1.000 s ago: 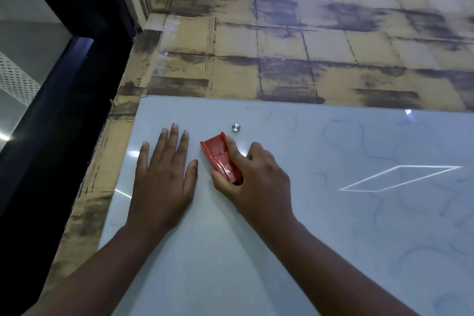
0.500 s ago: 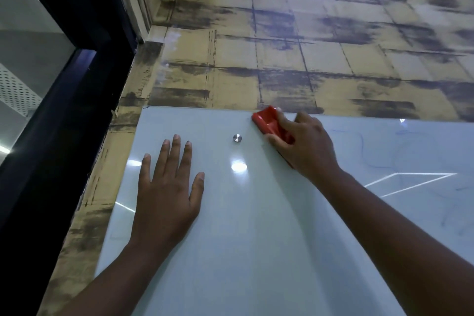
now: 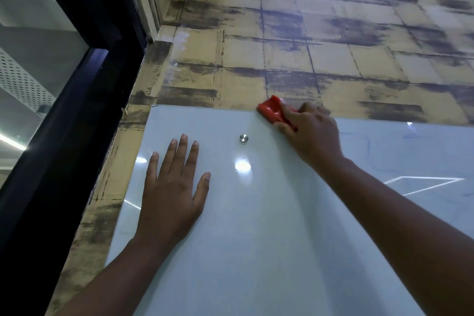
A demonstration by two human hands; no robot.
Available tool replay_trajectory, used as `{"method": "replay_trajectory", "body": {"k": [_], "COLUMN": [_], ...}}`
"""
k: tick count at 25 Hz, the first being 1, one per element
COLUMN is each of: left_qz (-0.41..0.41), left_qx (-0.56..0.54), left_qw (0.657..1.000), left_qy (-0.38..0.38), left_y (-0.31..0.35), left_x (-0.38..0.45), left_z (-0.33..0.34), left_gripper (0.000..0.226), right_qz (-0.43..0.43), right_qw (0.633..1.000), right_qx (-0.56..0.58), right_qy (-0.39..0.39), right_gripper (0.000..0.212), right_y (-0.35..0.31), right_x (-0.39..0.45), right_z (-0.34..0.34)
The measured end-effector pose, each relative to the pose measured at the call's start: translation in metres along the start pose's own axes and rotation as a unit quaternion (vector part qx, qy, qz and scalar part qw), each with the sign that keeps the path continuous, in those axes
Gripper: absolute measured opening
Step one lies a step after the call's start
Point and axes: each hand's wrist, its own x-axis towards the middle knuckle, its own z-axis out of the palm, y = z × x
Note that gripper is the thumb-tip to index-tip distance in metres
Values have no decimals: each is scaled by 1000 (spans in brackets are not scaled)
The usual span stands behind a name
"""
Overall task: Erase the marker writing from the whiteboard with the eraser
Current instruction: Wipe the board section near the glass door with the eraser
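Right hand (image 3: 311, 131) clenched around red eraser (image 3: 272, 111), at whiteboard (image 3: 256, 238) top edge, just up-right of the metal stud (image 3: 244, 138). Left hand (image 3: 171, 187) flat, fingers spread, below-left of stud. Risk: eraser overruns onto wall; faint blue marks (image 3: 364, 141) right of stud missed.

Whiteboard (image 3: 256, 238): glossy white glass panel mounted against a yellow, dark-streaked tiled wall; round metal fixing stud near its upper left corner; bright ceiling-light reflections on the surface. The left part appears wiped clean.

Marker writing (image 3: 364, 140): faint blue lines and curls on the right part of the board.

Eraser (image 3: 272, 111): red, block-shaped, glossy plastic back; tilted, lying against the board's top edge, right of the stud, partly covered.
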Motion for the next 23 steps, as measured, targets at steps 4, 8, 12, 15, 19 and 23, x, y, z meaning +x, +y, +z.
{"method": "replay_trajectory", "body": {"k": [4,8,12,15,19,23], "left_qz": [-8,-9,-12,-13,-14,-13], "left_qx": [13,10,12,15,4,-8], "left_qw": [1000,1000,1000,1000,1000,1000], "left_qy": [9,11,13,17,13,9], "left_y": [5,7,5,4,4,5], "left_x": [-2,-3,-2,-2,-2,-3], "left_z": [0,-1,-1,0,-2,-5], "left_gripper": [70,70,69,70,69,69], "right_qz": [52,-29,-106,-157,-191,-117], "right_qw": [998,999,994,987,981,992], "right_qx": [-8,21,28,11,10,32], "right_qy": [-19,8,-10,-15,-21,32], "right_gripper": [52,47,51,53,54,50], "right_y": [38,-5,-95,-140,-123,-56], "right_x": [-4,8,22,28,30,18], "right_z": [-11,7,30,37,37,36]}}
